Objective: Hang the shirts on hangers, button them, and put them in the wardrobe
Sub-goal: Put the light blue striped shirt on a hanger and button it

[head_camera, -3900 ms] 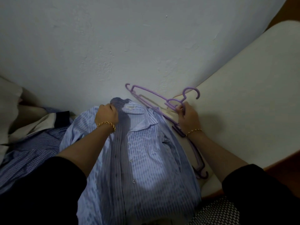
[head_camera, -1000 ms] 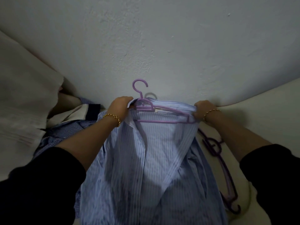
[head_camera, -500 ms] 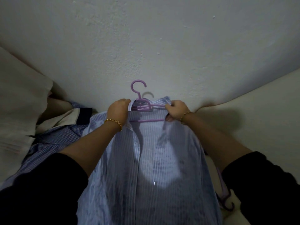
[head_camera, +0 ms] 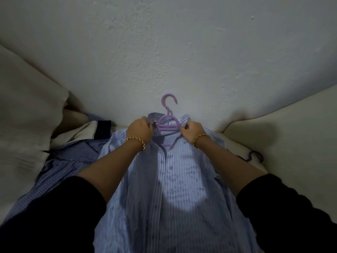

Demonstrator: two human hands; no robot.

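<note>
Flanking the hanger [head_camera: 166,127] (purple), left hand [head_camera: 140,131] and right hand [head_camera: 192,131] grip the shirt [head_camera: 182,189].

A pale blue striped shirt [head_camera: 175,189] lies front up, draped over a lilac plastic hanger [head_camera: 166,125] whose hook stands clear above the collar, against the wall. The collar is gathered at both sides, open at the throat so that the hanger's bars show; the fronts meet below it along the button line. A blue checked shirt [head_camera: 60,167] lies crumpled to its left. A second hanger [head_camera: 255,155], darker purple, peeks out at right.
</note>
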